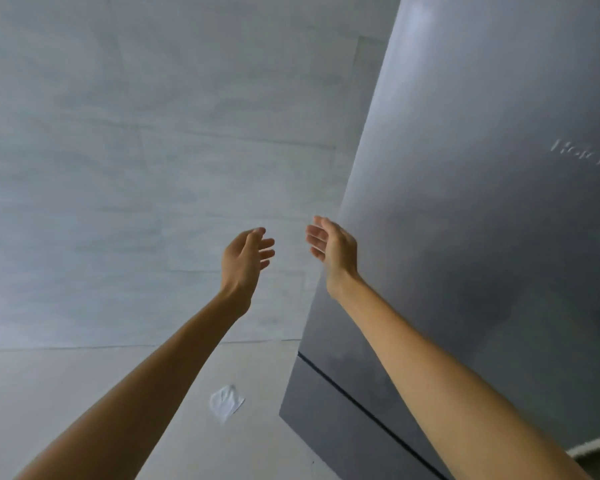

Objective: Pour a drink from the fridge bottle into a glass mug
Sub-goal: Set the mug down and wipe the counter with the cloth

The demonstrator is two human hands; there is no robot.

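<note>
A tall dark grey fridge [465, 202] fills the right side of the head view, its doors closed, with a dark seam between the upper and lower door. My left hand [245, 258] is raised in front of the wall, fingers relaxed, holding nothing. My right hand [331, 247] is raised beside the fridge's left edge, palm turned toward the left hand, fingers relaxed and empty. I cannot tell whether it touches the door edge. No bottle or glass mug is in view.
A pale grey tiled wall [136, 150] stands to the left of the fridge. Below it, a light floor [84, 393] carries a crumpled white scrap [226, 403] near the fridge's lower left corner.
</note>
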